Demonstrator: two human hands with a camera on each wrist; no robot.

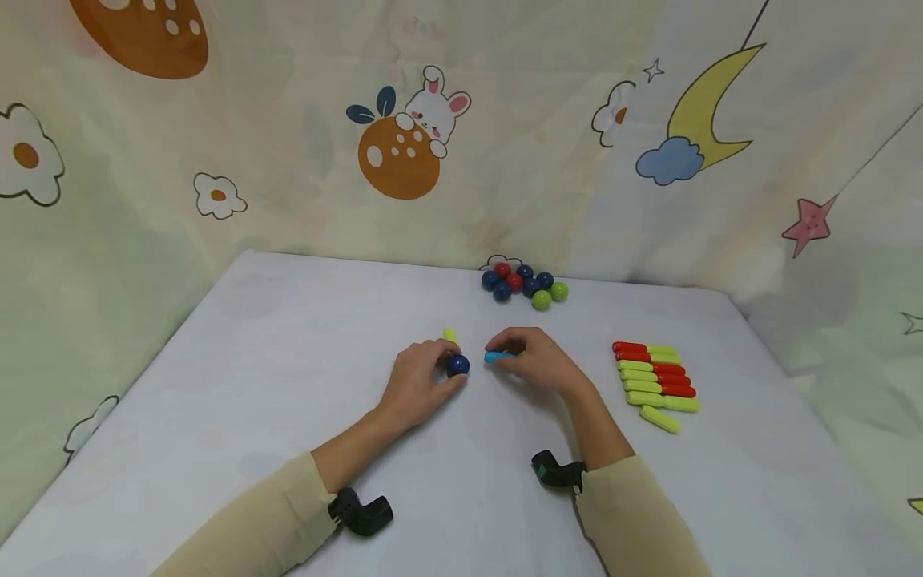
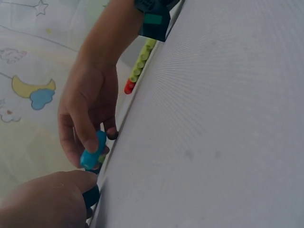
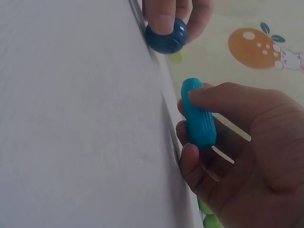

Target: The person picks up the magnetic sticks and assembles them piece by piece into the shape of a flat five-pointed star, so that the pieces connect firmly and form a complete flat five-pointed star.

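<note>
My left hand (image 1: 421,386) holds a glossy dark blue ball (image 1: 457,366) between its thumb and curled fingers, near the middle of the table. Just beyond those fingers, part of a yellow-green stick (image 1: 450,335) shows. To the right, my right hand (image 1: 539,361) pinches a short light blue stick (image 1: 496,357) between thumb and fingers, its free end pointing left toward the ball. A gap separates the stick and the ball in the head view. Seen from the right wrist, the light blue stick (image 3: 202,121) has ridges along its side, and the ball (image 3: 166,42) lies beyond it.
A cluster of dark blue, red and green balls (image 1: 542,300) sits at the table's back edge. Right of my right hand, several red and yellow-green sticks (image 1: 652,381) lie in a stacked row, with one short yellow-green stick (image 1: 659,419) nearest me. A patterned cloth (image 1: 288,120) hangs behind.
</note>
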